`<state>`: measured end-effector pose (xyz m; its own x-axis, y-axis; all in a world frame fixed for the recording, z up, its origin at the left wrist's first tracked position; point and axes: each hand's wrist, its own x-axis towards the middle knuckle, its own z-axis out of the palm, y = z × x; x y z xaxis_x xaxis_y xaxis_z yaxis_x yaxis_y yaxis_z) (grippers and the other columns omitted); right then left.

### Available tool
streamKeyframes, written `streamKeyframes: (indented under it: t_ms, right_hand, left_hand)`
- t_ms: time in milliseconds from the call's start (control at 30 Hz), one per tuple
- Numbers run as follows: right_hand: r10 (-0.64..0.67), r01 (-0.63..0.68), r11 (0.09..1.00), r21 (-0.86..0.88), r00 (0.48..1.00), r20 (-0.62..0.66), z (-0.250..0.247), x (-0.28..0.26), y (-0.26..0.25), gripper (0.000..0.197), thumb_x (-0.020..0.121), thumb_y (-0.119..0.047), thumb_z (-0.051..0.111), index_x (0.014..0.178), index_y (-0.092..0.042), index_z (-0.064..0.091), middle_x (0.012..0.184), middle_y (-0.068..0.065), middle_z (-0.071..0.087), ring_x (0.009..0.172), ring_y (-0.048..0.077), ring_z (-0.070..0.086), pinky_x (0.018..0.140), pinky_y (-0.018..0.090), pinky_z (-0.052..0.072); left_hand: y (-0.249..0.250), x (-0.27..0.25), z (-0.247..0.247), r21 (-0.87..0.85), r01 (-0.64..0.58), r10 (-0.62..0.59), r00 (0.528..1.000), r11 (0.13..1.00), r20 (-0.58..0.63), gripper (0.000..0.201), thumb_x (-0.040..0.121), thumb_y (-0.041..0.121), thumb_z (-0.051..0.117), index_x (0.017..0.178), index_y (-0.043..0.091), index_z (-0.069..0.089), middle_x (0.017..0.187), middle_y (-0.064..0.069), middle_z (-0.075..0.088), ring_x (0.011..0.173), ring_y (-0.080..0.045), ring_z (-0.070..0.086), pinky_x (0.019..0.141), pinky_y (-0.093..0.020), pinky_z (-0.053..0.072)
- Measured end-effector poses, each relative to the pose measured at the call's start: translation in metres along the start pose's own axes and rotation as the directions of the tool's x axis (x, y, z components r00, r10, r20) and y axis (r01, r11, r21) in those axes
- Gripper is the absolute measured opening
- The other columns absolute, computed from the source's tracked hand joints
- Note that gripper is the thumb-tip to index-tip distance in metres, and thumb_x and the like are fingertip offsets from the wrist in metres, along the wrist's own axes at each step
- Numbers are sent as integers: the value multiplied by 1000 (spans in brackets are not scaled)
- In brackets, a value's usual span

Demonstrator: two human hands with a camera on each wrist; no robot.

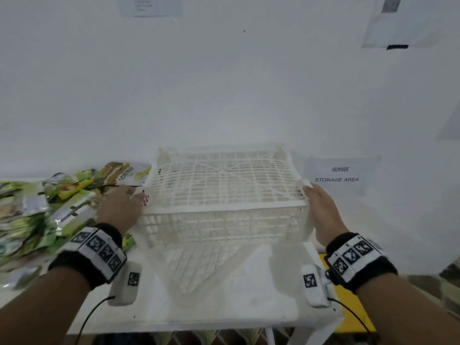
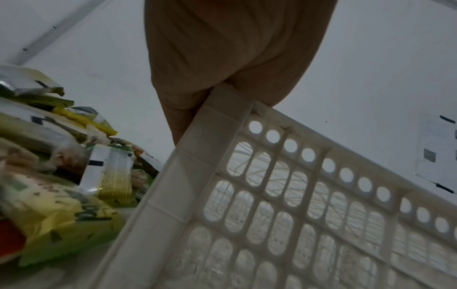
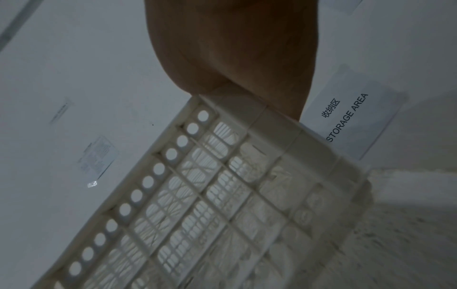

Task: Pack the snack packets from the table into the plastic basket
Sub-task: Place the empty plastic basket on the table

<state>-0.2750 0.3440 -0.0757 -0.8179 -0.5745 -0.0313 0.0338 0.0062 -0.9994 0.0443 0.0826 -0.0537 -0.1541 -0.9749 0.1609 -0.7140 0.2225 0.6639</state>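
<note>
One white plastic basket (image 1: 225, 188) stands at the centre of the frame, and two hands, the left hand (image 1: 119, 207) and the right hand (image 1: 323, 212), lie at its sides. One heap of snack packets (image 1: 49, 207) fills the left of the frame, too overlapped to count singly. One "STORAGE AREA" sign (image 1: 338, 174) lies at the right, and two paper sheets hang at the upper left (image 1: 149, 6) and upper right (image 1: 403, 21).

A white table (image 1: 249, 302) fills the lower middle of the frame. On it, at centre, stands a white lattice plastic basket (image 1: 224, 192). At the left edge lies a loose heap of green and yellow snack packets (image 1: 49, 207), some overlapping, the nearest ones just beside the basket's left wall.
</note>
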Motion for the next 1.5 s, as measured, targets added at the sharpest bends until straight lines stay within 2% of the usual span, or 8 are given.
streamKeyframes:
  t_ms: [233,400,500,800,1033,1200,1367,1500]
  right_hand:
    - [-28,25,992,-124,999,-18,-7,7,7,51,105,-30,51,154,-24,40,151,-10,44,138,13,43,116,38,36]
    - [37,-35,990,-140,999,6,-7,20,6,43,107,-42,45,137,-17,60,134,-1,63,125,21,57,113,44,41]
    - [14,-10,990,-143,1000,26,-8,25,11,31,107,-39,45,115,-20,69,121,3,70,116,25,64,109,49,46]
    - [-247,235,950,207,968,35,-20,12,-46,27,107,-28,45,115,-23,70,129,0,69,126,27,60,109,48,41]
    - [-273,180,889,422,947,171,-13,-1,-77,78,84,-83,35,140,-34,60,140,0,63,133,21,57,116,49,34]
    - [-248,141,932,334,920,303,-20,-5,-80,66,98,-71,20,129,-38,68,140,1,64,128,21,61,105,42,48]
    - [-55,-18,969,245,956,288,-33,5,-70,35,93,-20,39,77,-16,70,91,11,67,86,32,67,86,47,48]
    - [29,-138,923,359,956,293,-31,14,-35,55,59,-27,64,111,-11,53,111,13,55,100,32,52,86,49,42]
  left_hand:
    - [9,4,-8,-72,-6,16,991,997,129,36,104,36,52,88,6,65,81,-8,65,72,-25,60,68,-34,51]
    - [9,17,-12,187,-3,-54,953,982,298,45,106,9,44,151,4,40,146,-23,49,127,-35,54,104,-40,47]
    - [6,20,-9,50,-8,-10,941,999,338,50,103,-3,44,153,4,40,148,-20,47,122,-33,54,97,-35,49]
    - [27,24,-73,-808,220,132,930,546,343,37,102,41,45,104,8,62,90,-10,71,84,-28,71,79,-41,48]
    - [45,10,-86,-851,277,285,858,445,428,91,84,89,28,141,25,57,131,-10,68,120,-29,66,99,-51,53]
    - [36,17,-89,-767,287,242,835,573,494,53,99,52,35,116,13,66,107,-18,69,79,-29,73,59,-37,59]
    - [19,22,-85,-632,219,247,788,743,564,58,75,28,67,129,7,57,123,-23,69,102,-37,72,84,-49,56]
    - [0,24,-60,-521,109,246,787,846,565,67,68,5,85,129,6,58,120,-13,73,106,-27,72,84,-38,57]
